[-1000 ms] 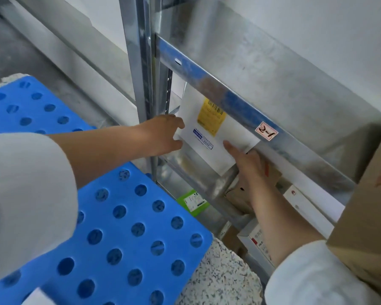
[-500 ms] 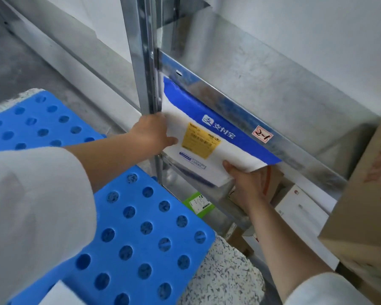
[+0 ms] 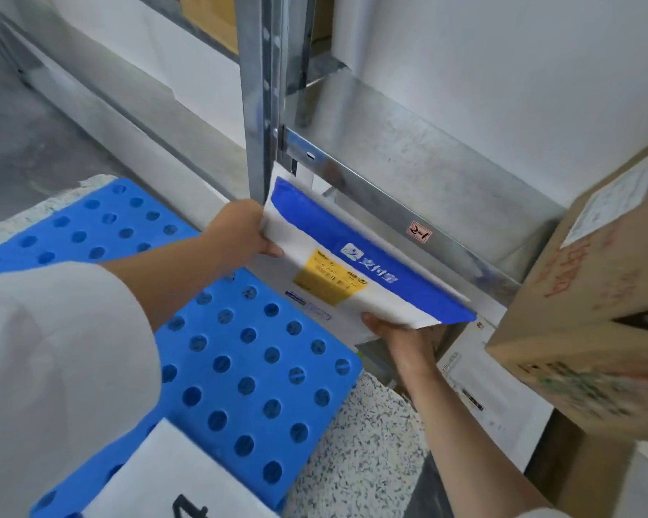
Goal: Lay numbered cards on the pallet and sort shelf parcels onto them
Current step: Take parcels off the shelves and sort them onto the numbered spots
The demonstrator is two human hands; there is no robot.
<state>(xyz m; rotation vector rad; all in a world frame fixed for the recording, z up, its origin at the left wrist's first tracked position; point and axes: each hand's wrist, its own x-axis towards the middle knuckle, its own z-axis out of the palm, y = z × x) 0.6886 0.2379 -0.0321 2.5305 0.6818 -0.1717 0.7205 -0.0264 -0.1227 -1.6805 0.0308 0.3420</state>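
Observation:
A flat white parcel [image 3: 356, 282] with a blue band and a yellow label sticks out from under the metal shelf beam [image 3: 382, 188]. My left hand [image 3: 240, 229] grips its left end beside the shelf upright. My right hand [image 3: 401, 336] holds its lower right edge from beneath. The blue perforated pallet [image 3: 247, 372] lies below the parcel. A white numbered card [image 3: 173, 476] rests on the pallet's near edge, its black digit partly cut off by the frame.
A large brown cardboard box [image 3: 591, 300] stands at the right. White boxes [image 3: 491, 390] sit on the lower shelf behind my right arm. The steel upright [image 3: 262, 106] rises just left of the parcel. Speckled floor [image 3: 360, 454] shows beside the pallet.
The parcel has come farther out of the shelf toward me, showing its blue band. Both hands moved back with it, and the view pulled away, bringing the numbered card into sight.

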